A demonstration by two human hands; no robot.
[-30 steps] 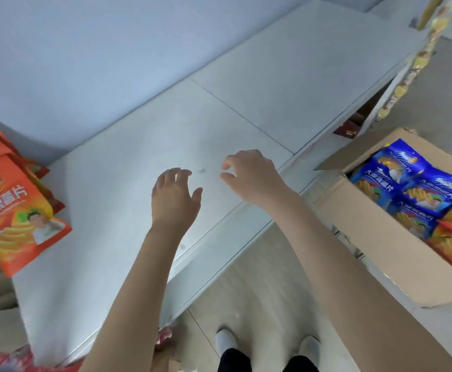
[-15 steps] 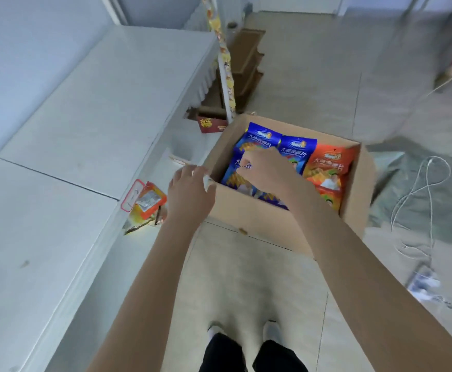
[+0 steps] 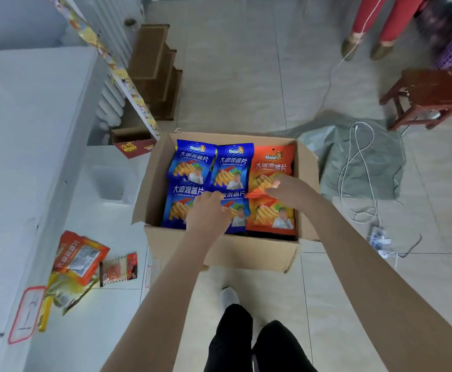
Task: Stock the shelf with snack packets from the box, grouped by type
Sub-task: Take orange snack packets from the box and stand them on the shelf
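A white shelf (image 3: 18,130) stands left of an open brown cardboard box (image 3: 219,253) holding blue snack packets (image 3: 192,162) and orange snack packets (image 3: 273,162). The left hand (image 3: 207,213) curls onto a near blue packet, grip indiscernible. The right hand (image 3: 289,189) pinches an orange packet's lifted edge.

Floor (image 3: 246,76): pale tiles under you | your right: dark red wooden stool (image 3: 434,87) | your left: white radiator (image 3: 109,108) | ahead: grey sheet (image 3: 388,162), white cable (image 3: 361,214) across it
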